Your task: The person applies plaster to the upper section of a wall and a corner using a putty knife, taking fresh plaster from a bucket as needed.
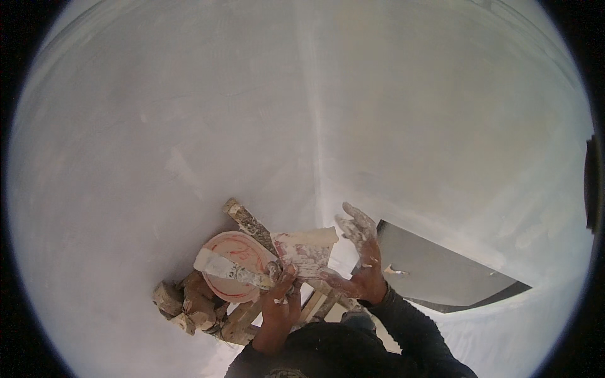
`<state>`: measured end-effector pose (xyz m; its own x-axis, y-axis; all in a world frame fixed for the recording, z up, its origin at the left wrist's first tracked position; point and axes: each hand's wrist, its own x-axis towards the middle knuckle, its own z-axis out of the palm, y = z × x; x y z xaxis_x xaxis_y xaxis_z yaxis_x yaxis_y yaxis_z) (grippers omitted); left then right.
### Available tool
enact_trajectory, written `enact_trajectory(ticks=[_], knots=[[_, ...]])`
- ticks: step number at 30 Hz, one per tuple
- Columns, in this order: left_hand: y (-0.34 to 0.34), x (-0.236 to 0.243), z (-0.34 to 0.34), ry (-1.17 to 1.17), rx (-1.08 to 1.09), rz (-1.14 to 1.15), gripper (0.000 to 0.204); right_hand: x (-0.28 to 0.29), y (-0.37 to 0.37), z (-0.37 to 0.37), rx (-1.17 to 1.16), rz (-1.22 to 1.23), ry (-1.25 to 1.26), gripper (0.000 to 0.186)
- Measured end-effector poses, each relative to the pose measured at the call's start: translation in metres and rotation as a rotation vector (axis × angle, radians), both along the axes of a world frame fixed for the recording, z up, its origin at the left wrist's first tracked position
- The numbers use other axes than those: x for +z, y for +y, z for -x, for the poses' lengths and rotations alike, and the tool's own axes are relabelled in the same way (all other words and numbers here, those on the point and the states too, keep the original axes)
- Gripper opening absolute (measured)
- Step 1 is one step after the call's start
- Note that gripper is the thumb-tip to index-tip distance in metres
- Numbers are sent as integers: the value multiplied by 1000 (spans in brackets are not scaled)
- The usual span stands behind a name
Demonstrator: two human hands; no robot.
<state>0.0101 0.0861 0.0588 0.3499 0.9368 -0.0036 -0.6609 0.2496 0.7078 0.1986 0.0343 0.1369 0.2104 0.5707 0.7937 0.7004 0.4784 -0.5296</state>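
Observation:
My left hand is closed round the handle of a putty knife, whose pale blade points left across a round pink bucket. Its thumb also lies at the lower edge of a wide, putty-smeared plate, perhaps a broad scraper; how firmly it is gripped there I cannot tell. My right hand is raised to the right of this plate, its fingers spread and coated with white putty. Nothing shows in that hand.
A putty-crusted wooden stick juts up behind the bucket. Wooden rungs and rough timber ends stand below left. Two pale walls meet at a corner in front. On the right is a dark-edged wall opening.

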Motion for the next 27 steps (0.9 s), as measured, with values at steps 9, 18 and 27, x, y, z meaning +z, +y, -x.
enact_trajectory(ticks=[9,18,27], knots=[[1,14,0,688,236,-831,42,12,-17,-18,-29,162,-90,71],[2,15,-4,507,100,-623,43,1,-28,-14,-43,139,-89,64],[6,-7,-14,747,138,-779,50,-5,-39,-21,-99,300,-173,60]])
